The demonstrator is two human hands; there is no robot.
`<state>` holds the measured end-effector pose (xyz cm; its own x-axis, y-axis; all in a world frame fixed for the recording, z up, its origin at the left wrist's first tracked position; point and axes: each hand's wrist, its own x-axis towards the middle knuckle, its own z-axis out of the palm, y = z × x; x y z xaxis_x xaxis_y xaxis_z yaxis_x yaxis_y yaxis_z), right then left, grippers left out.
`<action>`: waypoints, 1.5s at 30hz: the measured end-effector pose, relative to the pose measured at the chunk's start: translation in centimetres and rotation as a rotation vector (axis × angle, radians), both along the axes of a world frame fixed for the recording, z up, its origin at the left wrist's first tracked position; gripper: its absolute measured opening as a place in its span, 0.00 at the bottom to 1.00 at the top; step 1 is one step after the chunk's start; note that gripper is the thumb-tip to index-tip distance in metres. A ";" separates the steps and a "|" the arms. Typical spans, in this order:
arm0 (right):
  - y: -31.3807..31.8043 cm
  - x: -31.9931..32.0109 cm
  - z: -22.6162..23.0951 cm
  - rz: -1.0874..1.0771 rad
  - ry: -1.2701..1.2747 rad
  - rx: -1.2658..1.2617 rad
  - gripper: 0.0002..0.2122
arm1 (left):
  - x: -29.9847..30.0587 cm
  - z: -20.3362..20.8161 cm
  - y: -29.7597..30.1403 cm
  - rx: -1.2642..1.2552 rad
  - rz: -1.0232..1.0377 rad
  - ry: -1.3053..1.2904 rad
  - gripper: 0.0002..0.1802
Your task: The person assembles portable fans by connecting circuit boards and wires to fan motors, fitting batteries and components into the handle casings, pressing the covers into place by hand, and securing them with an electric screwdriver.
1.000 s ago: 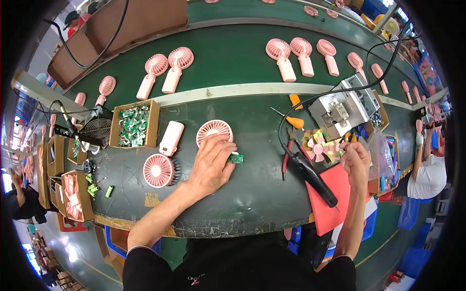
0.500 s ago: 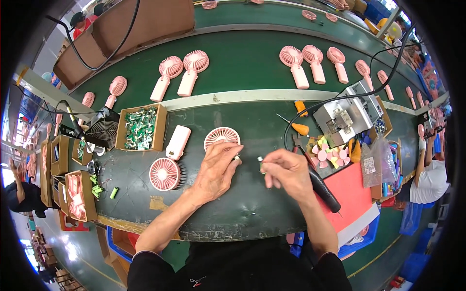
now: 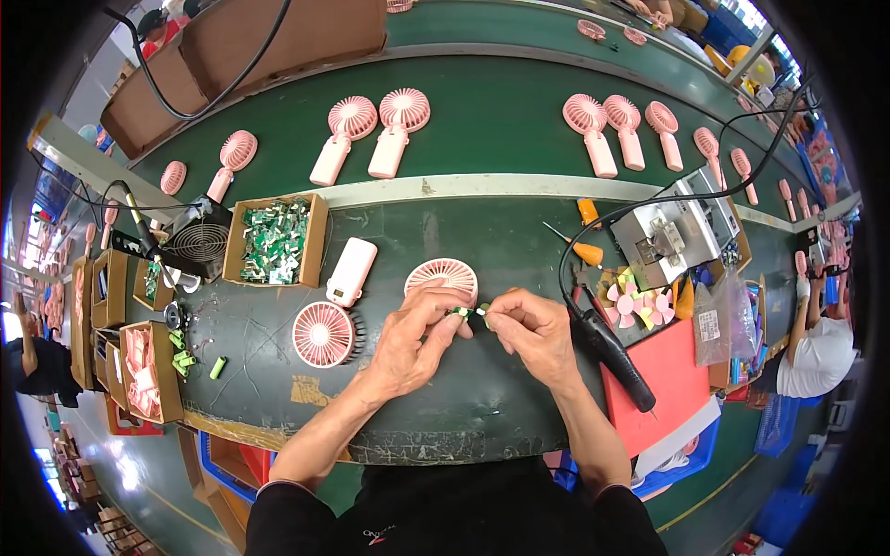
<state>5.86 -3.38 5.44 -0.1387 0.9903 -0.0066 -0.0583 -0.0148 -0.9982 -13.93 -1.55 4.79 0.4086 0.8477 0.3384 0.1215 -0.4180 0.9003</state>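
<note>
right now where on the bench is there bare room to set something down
On the bench between the forearms; also beyond the farther fan head, between the pink handle and screwdriver. Crowded: right, with black tool, blades and metal fixture; left, with boxes and green cylinders.

green pcb (image 3: 459,312) mostly hid. by L hand (image 3: 413,343), sm. pc. (image 3: 481,313) in R hand (image 3: 535,335) too tiny to ID, pink fan head (image 3: 441,271) w/ lower pt. behind L hand, cardboard box (image 3: 278,60) cut off at top edge
</note>
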 end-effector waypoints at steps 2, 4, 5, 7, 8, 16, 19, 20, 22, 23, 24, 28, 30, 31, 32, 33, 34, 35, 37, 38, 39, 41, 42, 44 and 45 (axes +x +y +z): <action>0.2 -0.4 0.1 -0.009 -0.009 0.020 0.00 | -0.1 0.2 -0.2 -0.131 -0.005 -0.057 0.10; 0.3 -1.1 0.4 -0.097 -0.271 0.449 0.03 | -0.2 0.4 -0.2 -0.157 0.001 -0.069 0.10; 0.4 -1.2 0.3 -0.126 -0.354 0.579 0.07 | -0.3 0.5 -0.3 -0.185 0.005 -0.082 0.09; 0.6 -1.6 0.2 -0.135 -0.408 0.685 0.08 | -0.4 1.0 -0.2 -0.210 0.003 -0.078 0.10; 0.7 -1.7 0.2 -0.144 -0.465 0.789 0.09 | -0.4 1.2 -0.2 -0.236 -0.002 -0.076 0.10; 0.5 -1.8 0.4 -0.181 -0.596 0.880 0.10 | -0.3 2.9 -0.4 -0.375 0.013 -0.063 0.10; 0.4 -1.8 0.6 -0.174 -0.666 0.922 0.10 | -0.3 2.8 -0.4 -0.421 0.026 -0.054 0.10; 0.4 -1.9 0.6 -0.174 -0.677 0.921 0.10 | -0.4 2.7 -0.5 -0.413 0.033 -0.039 0.10; 0.3 -2.0 0.6 -0.176 -0.689 0.920 0.10 | -0.4 2.7 -0.6 -0.383 0.040 -0.043 0.10; 0.3 -2.0 0.7 -0.174 -0.688 0.910 0.10 | -0.3 2.7 -0.7 -0.355 0.046 -0.049 0.10; 0.3 -2.0 0.7 -0.173 -0.687 0.901 0.10 | -0.3 2.8 -0.7 -0.355 0.043 -0.049 0.10; 0.2 -1.9 0.9 -0.170 -0.697 0.899 0.09 | -0.4 3.1 -0.6 -0.347 0.041 0.056 0.09; 0.2 -1.9 1.0 -0.137 -0.696 0.875 0.10 | -0.5 3.1 -0.5 -0.363 0.040 0.078 0.09; 0.2 -1.8 1.1 -0.138 -0.695 0.873 0.10 | -0.6 3.3 -0.2 -0.370 0.021 0.058 0.10; 0.3 -1.6 1.1 -0.116 -0.706 0.847 0.09 | -0.5 3.4 0.1 -0.378 0.000 0.037 0.11; 0.4 -1.5 1.2 -0.094 -0.717 0.821 0.09 | -0.5 3.6 0.3 -0.380 -0.002 0.038 0.11; 0.4 -1.4 1.3 -0.095 -0.717 0.818 0.09 | -0.5 3.9 0.6 -0.430 -0.034 0.035 0.12; 0.5 -1.3 1.6 -0.085 -0.728 0.813 0.09 | -0.5 4.2 0.9 -0.477 -0.064 0.033 0.14; 0.6 -1.2 1.9 -0.075 -0.740 0.809 0.09 | -0.5 4.6 1.6 -0.512 -0.098 0.053 0.14; 0.5 -1.2 2.0 -0.078 -0.761 0.810 0.08 | -0.6 4.8 1.8 -0.547 -0.130 0.072 0.15; 0.6 -1.2 2.1 -0.082 -0.783 0.812 0.08 | -0.5 5.0 2.1 -0.547 -0.129 0.072 0.15; 0.8 -1.1 2.4 -0.068 -0.788 0.804 0.08 | -0.6 5.3 2.5 -0.632 -0.135 0.116 0.16; 0.9 -1.0 2.5 -0.055 -0.793 0.795 0.08 | -0.6 5.3 2.8 -0.632 -0.133 0.117 0.16; 1.1 -0.8 2.7 -0.036 -0.806 0.786 0.08 | -0.8 5.4 3.4 -0.676 -0.170 0.155 0.15; 1.2 -0.7 2.8 -0.018 -0.822 0.776 0.08 | -0.8 5.6 3.7 -0.675 -0.167 0.154 0.15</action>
<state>5.18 -2.23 8.23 -0.3617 0.7679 0.5287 0.6259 0.6203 -0.4727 -14.69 2.14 10.38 0.5526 0.7735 -0.3104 0.2509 0.2008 0.9470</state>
